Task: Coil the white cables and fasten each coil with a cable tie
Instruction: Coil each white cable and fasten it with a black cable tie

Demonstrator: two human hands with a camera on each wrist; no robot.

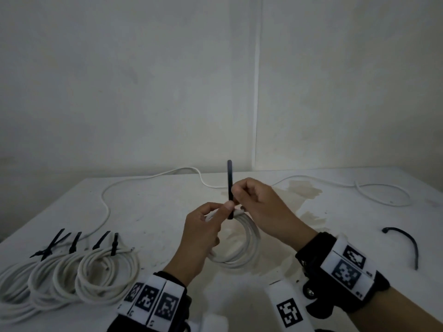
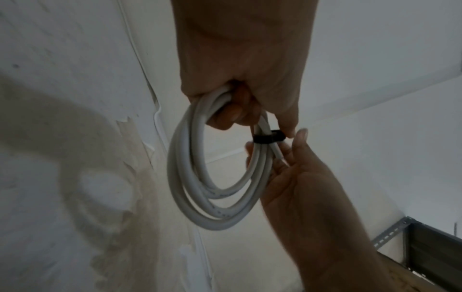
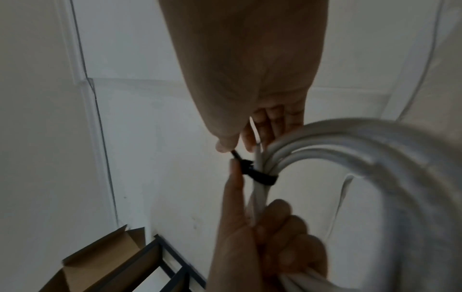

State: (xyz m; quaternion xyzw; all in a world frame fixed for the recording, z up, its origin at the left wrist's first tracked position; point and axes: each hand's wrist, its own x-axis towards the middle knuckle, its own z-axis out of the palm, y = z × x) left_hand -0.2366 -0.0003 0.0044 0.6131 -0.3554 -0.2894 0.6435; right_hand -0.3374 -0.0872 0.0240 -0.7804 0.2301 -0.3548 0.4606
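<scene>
A white cable coil (image 1: 249,238) hangs above the table, gripped at its top by my left hand (image 1: 223,210). A black cable tie (image 1: 230,183) is looped round the coil's strands, and its tail stands straight up. My right hand (image 1: 236,191) pinches that tail between thumb and fingers, just above the loop. In the left wrist view the tie band (image 2: 266,138) circles the coil (image 2: 190,177) below my curled fingers (image 2: 232,114). The right wrist view shows the band (image 3: 260,175) and my left thumb pressed against the tie's head.
Several tied coils (image 1: 72,271) lie at the table's front left. Loose white cables (image 1: 105,204) trail across the back and right (image 1: 383,195). A spare black tie (image 1: 412,243) lies at the right. A cardboard box (image 3: 105,256) and a dark frame sit below.
</scene>
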